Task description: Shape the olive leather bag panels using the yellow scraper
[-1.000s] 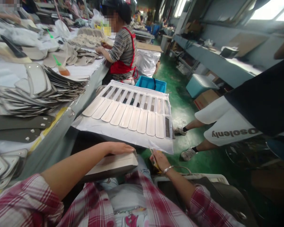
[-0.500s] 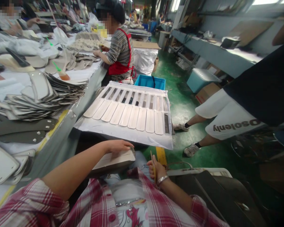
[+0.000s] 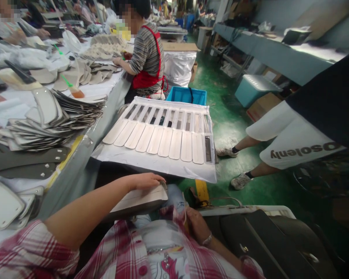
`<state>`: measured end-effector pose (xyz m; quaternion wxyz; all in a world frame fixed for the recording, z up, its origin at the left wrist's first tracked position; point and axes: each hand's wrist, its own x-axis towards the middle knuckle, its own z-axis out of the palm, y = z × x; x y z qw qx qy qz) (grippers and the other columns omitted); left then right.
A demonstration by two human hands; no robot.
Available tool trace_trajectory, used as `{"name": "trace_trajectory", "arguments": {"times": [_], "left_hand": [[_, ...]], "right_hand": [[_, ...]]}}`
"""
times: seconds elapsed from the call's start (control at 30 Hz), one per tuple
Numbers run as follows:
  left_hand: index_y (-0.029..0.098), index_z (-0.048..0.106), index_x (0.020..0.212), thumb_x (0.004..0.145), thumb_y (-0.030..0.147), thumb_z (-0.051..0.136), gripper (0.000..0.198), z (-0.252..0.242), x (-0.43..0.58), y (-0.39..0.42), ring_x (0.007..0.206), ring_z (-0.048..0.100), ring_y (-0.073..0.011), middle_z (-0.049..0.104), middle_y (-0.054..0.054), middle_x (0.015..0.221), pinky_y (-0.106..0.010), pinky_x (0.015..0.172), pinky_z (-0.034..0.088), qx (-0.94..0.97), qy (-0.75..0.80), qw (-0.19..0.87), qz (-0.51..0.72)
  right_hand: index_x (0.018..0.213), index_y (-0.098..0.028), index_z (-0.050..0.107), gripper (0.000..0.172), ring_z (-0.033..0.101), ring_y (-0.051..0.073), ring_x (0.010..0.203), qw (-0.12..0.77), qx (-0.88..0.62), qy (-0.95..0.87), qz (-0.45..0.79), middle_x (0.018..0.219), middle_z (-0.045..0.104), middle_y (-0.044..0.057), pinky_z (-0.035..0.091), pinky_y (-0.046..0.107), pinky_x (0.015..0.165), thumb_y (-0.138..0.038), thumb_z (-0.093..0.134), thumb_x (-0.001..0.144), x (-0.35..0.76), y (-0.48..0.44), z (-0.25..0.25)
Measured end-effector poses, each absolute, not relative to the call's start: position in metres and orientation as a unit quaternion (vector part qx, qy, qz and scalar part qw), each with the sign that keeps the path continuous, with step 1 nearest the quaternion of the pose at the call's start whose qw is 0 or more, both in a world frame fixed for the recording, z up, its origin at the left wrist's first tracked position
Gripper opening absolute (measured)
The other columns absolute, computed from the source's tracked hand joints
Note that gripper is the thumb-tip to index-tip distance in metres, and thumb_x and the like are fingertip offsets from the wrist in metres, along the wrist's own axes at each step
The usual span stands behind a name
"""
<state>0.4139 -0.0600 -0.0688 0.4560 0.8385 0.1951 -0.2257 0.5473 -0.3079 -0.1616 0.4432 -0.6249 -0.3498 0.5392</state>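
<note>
My left hand (image 3: 145, 181) lies over the top edge of a dark piece with a pale upper face (image 3: 133, 197), held on my lap. Its fingers curl over the far right corner; the thumb side is hidden. Close to my shirt front, my right hand (image 3: 196, 224) is closed around a thin stick-like tool with a yellow part (image 3: 187, 225). Most of the tool is hidden by the fingers and the shirt, so its kind does not show. Beyond my hands, a white-covered board (image 3: 163, 164) carries a row of pale rounded strips (image 3: 157, 142).
Stacked grey-white panels (image 3: 43, 120) and glue bottles (image 3: 74, 91) cover the table at left. A co-worker in a red apron (image 3: 147, 79) sits ahead. A person in white shorts (image 3: 293, 135) stands at right. Dark bags (image 3: 258, 244) lie beside my right arm.
My right hand has turned and lowered the tool, which pointed upward before, toward my shirt. My left hand stays on the piece. The view has shifted slightly.
</note>
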Motion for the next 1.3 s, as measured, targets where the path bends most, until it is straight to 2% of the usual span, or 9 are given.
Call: {"name": "trace_trajectory", "arguments": {"times": [0.1, 0.23, 0.3, 0.37, 0.43, 0.63, 0.87, 1.17, 1.3], "left_hand": [[0.016, 0.049, 0.123, 0.084, 0.027, 0.031, 0.045, -0.067, 0.413, -0.074, 0.111, 0.051, -0.0202, 0.054, -0.007, 0.124, -0.03, 0.098, 0.035, 0.874, 0.239, 0.375, -0.194], [0.012, 0.034, 0.134, 0.086, 0.042, 0.03, 0.056, -0.059, 0.4, -0.092, 0.125, 0.037, -0.0226, 0.038, -0.01, 0.138, -0.034, 0.104, 0.026, 0.886, 0.255, 0.347, -0.172], [0.013, 0.028, 0.137, 0.079, 0.058, 0.04, 0.074, -0.058, 0.394, -0.102, 0.127, 0.034, -0.0255, 0.034, -0.011, 0.141, -0.036, 0.105, 0.025, 0.903, 0.247, 0.316, -0.154], [0.011, 0.022, 0.138, 0.064, 0.066, 0.054, 0.098, -0.059, 0.393, -0.111, 0.124, 0.034, -0.0313, 0.033, -0.016, 0.14, -0.041, 0.102, 0.027, 0.923, 0.257, 0.252, -0.134], [0.007, 0.02, 0.138, 0.056, 0.064, 0.062, 0.107, -0.062, 0.395, -0.119, 0.119, 0.038, -0.0346, 0.036, -0.019, 0.136, -0.044, 0.098, 0.03, 0.935, 0.268, 0.195, -0.125], [0.008, 0.015, 0.139, 0.062, 0.044, 0.062, 0.097, -0.07, 0.395, -0.125, 0.106, 0.045, -0.0303, 0.045, -0.017, 0.123, -0.04, 0.091, 0.034, 0.957, 0.237, 0.143, -0.088], [0.017, -0.002, 0.141, 0.063, 0.036, 0.063, 0.103, -0.074, 0.386, -0.123, 0.106, 0.044, -0.0279, 0.043, -0.013, 0.123, -0.038, 0.092, 0.031, 0.962, 0.223, 0.146, -0.058], [0.019, -0.01, 0.14, 0.062, 0.036, 0.064, 0.109, -0.078, 0.377, -0.111, 0.116, 0.038, -0.0287, 0.034, -0.014, 0.135, -0.038, 0.096, 0.028, 0.963, 0.19, 0.182, -0.063], [0.02, -0.011, 0.14, 0.06, 0.038, 0.069, 0.115, -0.079, 0.37, -0.106, 0.123, 0.032, -0.0306, 0.026, -0.016, 0.141, -0.04, 0.1, 0.024, 0.966, 0.169, 0.185, -0.07]], "right_hand": [[0.073, -0.018, 0.055, 0.047, 0.052, 0.019, 0.078, 0.468, -0.572, -0.321, 0.592, 0.076, 0.056, 0.006, 0.043, 0.035, 0.08, -0.064, 0.045, 0.076, 0.545, -0.303, -0.154], [0.091, -0.016, 0.057, 0.047, 0.058, 0.017, 0.08, 0.463, -0.486, -0.243, 0.7, 0.086, 0.06, 0.006, 0.044, 0.032, 0.079, -0.058, 0.059, 0.07, 0.55, -0.302, -0.157], [0.096, -0.013, 0.056, 0.049, 0.059, 0.015, 0.073, 0.421, -0.489, -0.234, 0.727, 0.087, 0.062, 0.007, 0.046, 0.029, 0.069, -0.056, 0.059, 0.071, 0.556, -0.302, -0.158], [0.1, -0.014, 0.053, 0.05, 0.058, 0.013, 0.062, 0.372, -0.483, -0.236, 0.757, 0.082, 0.062, 0.006, 0.044, 0.025, 0.055, -0.057, 0.055, 0.074, 0.564, -0.301, -0.153], [0.102, -0.017, 0.048, 0.049, 0.057, 0.012, 0.055, 0.344, -0.472, -0.246, 0.774, 0.077, 0.062, 0.003, 0.042, 0.022, 0.047, -0.058, 0.053, 0.075, 0.571, -0.296, -0.142], [0.09, -0.019, 0.035, 0.043, 0.059, 0.013, 0.048, 0.252, -0.526, -0.361, 0.727, 0.067, 0.061, 0.0, 0.046, 0.023, 0.043, -0.058, 0.05, 0.077, 0.579, -0.261, -0.104], [0.087, -0.019, 0.038, 0.038, 0.049, 0.009, 0.037, 0.157, -0.544, -0.5, 0.655, 0.059, 0.054, -0.004, 0.04, 0.02, 0.033, -0.055, 0.046, 0.081, 0.58, -0.224, -0.091], [0.091, -0.02, 0.037, 0.037, 0.043, 0.006, 0.031, 0.155, -0.561, -0.456, 0.674, 0.055, 0.053, -0.006, 0.033, 0.016, 0.03, -0.055, 0.044, 0.082, 0.572, -0.219, -0.091], [0.092, -0.02, 0.038, 0.037, 0.043, 0.005, 0.034, 0.169, -0.566, -0.422, 0.687, 0.063, 0.058, -0.003, 0.035, 0.017, 0.031, -0.055, 0.044, 0.082, 0.561, -0.218, -0.092]]}}
